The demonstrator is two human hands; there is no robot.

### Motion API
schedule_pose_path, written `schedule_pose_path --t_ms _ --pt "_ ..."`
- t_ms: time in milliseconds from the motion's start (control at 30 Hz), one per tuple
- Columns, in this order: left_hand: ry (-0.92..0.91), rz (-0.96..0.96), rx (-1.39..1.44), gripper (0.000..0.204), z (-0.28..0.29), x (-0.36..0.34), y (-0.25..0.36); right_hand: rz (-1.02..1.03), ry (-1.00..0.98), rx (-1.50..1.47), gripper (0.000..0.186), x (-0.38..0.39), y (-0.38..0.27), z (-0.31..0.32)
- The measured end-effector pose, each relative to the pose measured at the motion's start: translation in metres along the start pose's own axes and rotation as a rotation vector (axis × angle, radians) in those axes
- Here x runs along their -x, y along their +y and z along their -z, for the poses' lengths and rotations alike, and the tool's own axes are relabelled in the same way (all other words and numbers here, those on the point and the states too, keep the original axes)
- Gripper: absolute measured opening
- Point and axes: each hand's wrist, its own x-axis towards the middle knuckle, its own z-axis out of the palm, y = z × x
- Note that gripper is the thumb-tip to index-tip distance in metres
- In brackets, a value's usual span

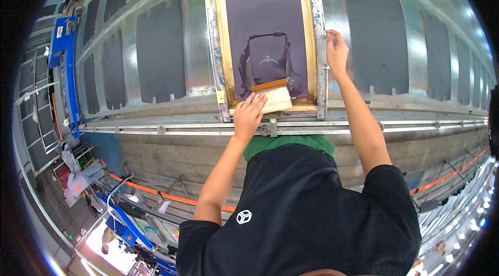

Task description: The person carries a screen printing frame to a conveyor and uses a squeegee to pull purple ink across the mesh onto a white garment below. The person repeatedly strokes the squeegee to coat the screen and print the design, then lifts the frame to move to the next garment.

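A screen printing frame [321, 83] lies on the long table, its dark mesh [265, 11] bordered by yellow tape. Wet dark ink [250, 68] makes a rough outline round a small pale emblem in the mesh's lower half. At the near end of the mesh, a squeegee [275, 100] with a pale wooden handle and an orange-brown blade lies slightly tilted. My left hand [249, 112] is closed over the handle's left end; the thumb is hard to make out. My right hand [337, 52] has its bent fingers at the frame's right outer edge, gripping it.
Dark fabric panels [161, 50] lie flat on the table to the left, and more [377, 37] to the right. A metal rail [208, 128] runs along the near edge, between my body and the frame. Blue machinery [63, 50] stands at the far left.
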Motion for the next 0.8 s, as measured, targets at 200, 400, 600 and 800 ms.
schedule_pose_path --t_ms 200,400,600,800 --pt "-0.071 -0.051 0.009 0.060 -0.002 0.026 -0.005 -0.057 -0.081 0.061 0.023 -0.002 0.007 -0.004" --pt "0.047 0.009 0.010 0.050 -0.002 -0.066 -0.033 0.534 -0.191 0.398 0.040 0.004 -0.024 0.025" --pt "0.062 0.058 0.155 0.041 0.021 -0.167 -0.050 0.674 -0.547 0.510 0.045 0.023 -0.100 -0.014" --pt "0.037 -0.005 0.069 0.046 0.005 -0.121 -0.038 0.575 -0.550 0.408 0.050 0.081 -0.068 -0.013"
